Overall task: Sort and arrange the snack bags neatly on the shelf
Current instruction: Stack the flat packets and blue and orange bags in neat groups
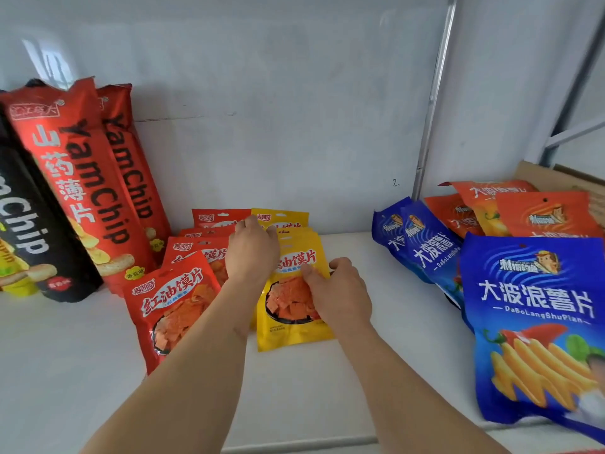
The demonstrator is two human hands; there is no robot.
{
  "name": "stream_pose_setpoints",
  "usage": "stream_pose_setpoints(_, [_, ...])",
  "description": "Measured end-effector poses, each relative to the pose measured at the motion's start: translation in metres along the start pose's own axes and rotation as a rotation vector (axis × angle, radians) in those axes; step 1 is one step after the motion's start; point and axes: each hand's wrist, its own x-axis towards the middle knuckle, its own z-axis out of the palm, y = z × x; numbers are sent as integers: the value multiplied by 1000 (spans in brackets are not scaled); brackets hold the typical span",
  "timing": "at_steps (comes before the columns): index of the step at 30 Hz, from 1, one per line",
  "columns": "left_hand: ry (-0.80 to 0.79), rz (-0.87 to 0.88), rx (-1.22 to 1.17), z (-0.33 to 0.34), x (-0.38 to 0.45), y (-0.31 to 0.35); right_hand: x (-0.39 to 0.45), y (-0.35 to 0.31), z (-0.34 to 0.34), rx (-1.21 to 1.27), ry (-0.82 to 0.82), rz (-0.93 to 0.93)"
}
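- Nearest, at the right, a large blue chip bag [537,322] lies on the white shelf [65,371].
- The right hand [340,293] rests on the front yellow snack bag [291,309], fingers curled around its right edge.
- Beside it leans a red snack bag [170,306].
- The left hand [252,247] reaches among the stacked bags behind, fingers bent; their grip cannot be told.
- Tall YamChip bags [82,185] stand against the back wall.

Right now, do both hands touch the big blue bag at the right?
No, the left hand and right hand rest on the yellow bags.
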Motion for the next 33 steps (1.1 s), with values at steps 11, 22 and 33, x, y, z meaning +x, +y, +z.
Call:
stream_pose_setpoints(11, [207, 305, 21, 8, -56, 25, -11, 13, -67, -109, 109, -119])
stream_pose_setpoints(22, [-227, 186, -546, 48, -119, 116, -55, 94, -198, -213, 618, -26])
stream_pose_setpoints(33, [-481, -345, -980, 106, -115, 175, -46, 167, -215, -360, 482, 99])
